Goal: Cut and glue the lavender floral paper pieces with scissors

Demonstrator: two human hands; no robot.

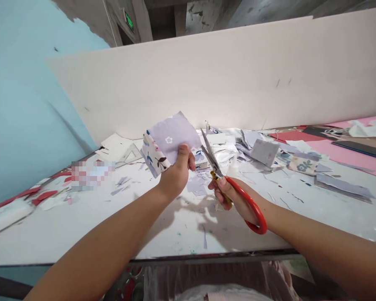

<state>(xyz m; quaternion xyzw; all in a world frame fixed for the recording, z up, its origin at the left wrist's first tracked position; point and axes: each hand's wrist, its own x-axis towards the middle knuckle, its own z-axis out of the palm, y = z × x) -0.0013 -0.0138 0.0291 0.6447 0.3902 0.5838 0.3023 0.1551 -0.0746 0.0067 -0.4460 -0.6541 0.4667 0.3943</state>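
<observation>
My left hand (177, 169) pinches a square of lilac and floral cotton fabric (167, 142) and holds it up above the table. My right hand (235, 196) grips a pair of red-handled scissors (253, 207), its fingers through the large red loop. The steel blades (209, 155) point up and to the left, right at the fabric's right edge. I cannot tell whether they touch it. Part of the fabric's lower edge is hidden by my left hand.
The white tabletop (175, 225) is littered with fabric scraps and paper offcuts. A pink sheet (341, 150) and dark folders (360, 149) lie at the far right, and a plastic set square (130, 152) at the back. A tall white board (207, 71) stands behind the table.
</observation>
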